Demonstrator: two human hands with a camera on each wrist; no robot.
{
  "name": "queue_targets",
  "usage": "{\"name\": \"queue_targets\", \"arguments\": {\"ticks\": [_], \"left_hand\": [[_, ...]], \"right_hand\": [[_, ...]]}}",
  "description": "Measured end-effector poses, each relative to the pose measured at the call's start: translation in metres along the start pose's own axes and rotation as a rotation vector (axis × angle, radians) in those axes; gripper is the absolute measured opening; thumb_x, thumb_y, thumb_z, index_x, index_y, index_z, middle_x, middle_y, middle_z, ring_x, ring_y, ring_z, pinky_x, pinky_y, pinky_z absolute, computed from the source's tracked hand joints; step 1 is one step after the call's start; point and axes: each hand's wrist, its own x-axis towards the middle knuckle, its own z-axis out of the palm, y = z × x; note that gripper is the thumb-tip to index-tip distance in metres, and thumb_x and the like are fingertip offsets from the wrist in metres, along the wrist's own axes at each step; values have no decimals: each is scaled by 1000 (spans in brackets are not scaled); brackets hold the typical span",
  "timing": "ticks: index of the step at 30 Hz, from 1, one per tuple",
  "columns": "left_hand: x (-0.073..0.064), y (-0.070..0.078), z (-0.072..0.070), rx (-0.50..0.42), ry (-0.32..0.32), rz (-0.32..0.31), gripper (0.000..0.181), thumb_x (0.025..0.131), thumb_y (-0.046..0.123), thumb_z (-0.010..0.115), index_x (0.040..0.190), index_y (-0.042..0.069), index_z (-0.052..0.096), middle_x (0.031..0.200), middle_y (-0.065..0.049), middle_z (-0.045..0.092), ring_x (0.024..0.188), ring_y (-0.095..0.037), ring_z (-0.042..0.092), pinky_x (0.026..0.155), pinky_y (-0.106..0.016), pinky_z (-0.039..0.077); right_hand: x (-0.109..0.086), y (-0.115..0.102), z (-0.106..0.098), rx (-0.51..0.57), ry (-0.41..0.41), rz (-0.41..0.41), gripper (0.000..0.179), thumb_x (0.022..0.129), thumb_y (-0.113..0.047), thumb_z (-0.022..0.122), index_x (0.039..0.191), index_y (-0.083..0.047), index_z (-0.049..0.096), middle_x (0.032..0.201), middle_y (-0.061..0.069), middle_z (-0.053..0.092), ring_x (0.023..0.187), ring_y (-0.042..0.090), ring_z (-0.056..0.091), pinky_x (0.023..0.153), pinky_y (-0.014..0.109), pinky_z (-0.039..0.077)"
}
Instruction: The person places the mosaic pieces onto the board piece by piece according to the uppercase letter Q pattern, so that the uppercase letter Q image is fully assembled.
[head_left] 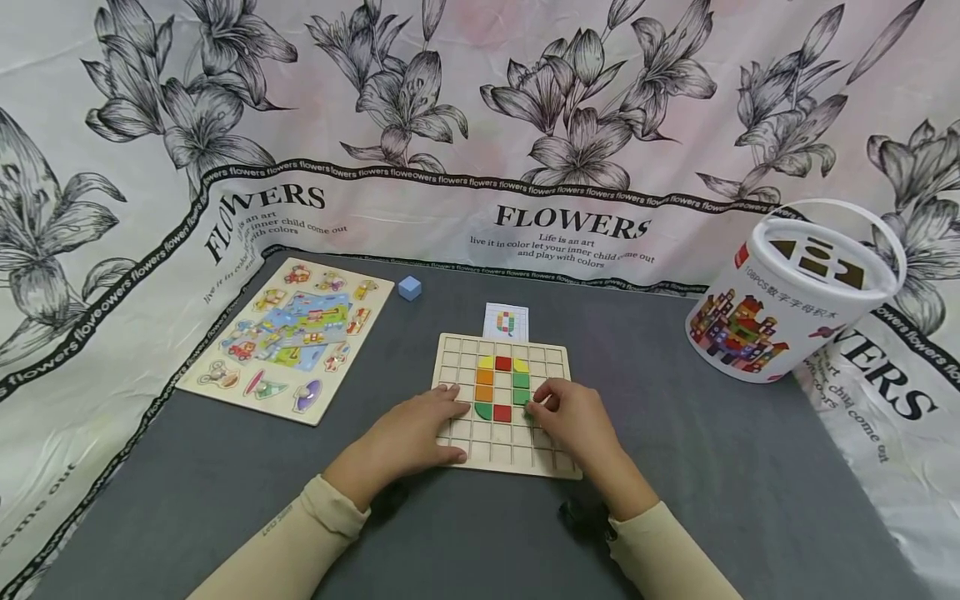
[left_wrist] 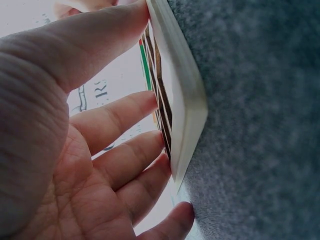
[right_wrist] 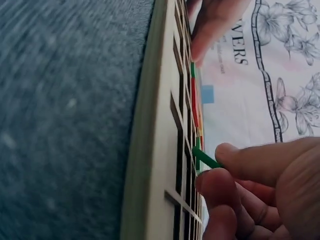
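A wooden grid board (head_left: 487,454) lies on the table, with red, orange, yellow and green tiles set in its squares in a ring. My left hand (head_left: 411,429) rests on the board's left side, its fingers extended and their tips at the grid in the left wrist view. Between the thumb and finger of my right hand (head_left: 581,421) is a small green tile (right_wrist: 206,158), pinched and tilted. Its lower end meets the grid beside the lower right of the ring. A card (head_left: 507,322) with a matching coloured ring pattern stands behind the board.
To the left lies a wooden puzzle board (head_left: 296,408) with picture pieces and cards on it. A blue cube (head_left: 409,288) sits near the back edge. A white lidded bucket (head_left: 757,325) stands at the right. Floral cloth (head_left: 570,192) hangs behind the grey table (head_left: 480,533).
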Motion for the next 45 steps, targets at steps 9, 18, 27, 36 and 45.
{"name": "queue_targets", "arguments": {"ticks": [9, 18, 27, 36, 45], "left_hand": [[-1, 1, -2, -3, -4, 4, 71, 92, 33, 90, 154, 12, 64, 172, -12, 46, 163, -33, 39, 130, -57, 38], [0, 2, -2, -3, -9, -6, 72, 92, 34, 89, 156, 14, 62, 173, -10, 44, 165, -31, 36, 132, -56, 35], [-2, 3, -4, -10, -10, 1, 71, 93, 33, 89, 155, 12, 63, 172, -12, 45, 164, -32, 37, 131, -57, 36], [-2, 4, -4, -15, -12, -4, 71, 93, 33, 89, 155, 11, 62, 173, -13, 45, 164, -33, 37, 131, -57, 36], [-2, 4, -4, -13, -10, -7, 70, 92, 31, 90, 154, 12, 64, 172, -13, 46, 163, -34, 38, 130, -57, 37]], "right_hand": [[0, -1, 7, -14, -36, -52, 7, 101, -20, 80, 100, -13, 76, 69, -2, 63, 61, 14, 53, 57, 30, 44], [-1, 5, -3, -32, -143, -168, 12, 103, -10, 72, 113, -11, 78, 82, -4, 66, 69, 13, 54, 62, 28, 47], [2, 10, -2, -100, -224, -261, 22, 100, -6, 75, 121, -12, 81, 91, -4, 68, 73, 11, 54, 65, 26, 48], [1, 7, 2, -117, -181, -243, 18, 99, -10, 79, 117, -12, 80, 89, -4, 66, 74, 11, 53, 68, 29, 48], [2, 5, 4, -133, -154, -235, 19, 99, -6, 78, 116, -12, 82, 97, -2, 70, 80, 12, 55, 73, 30, 50]]}}
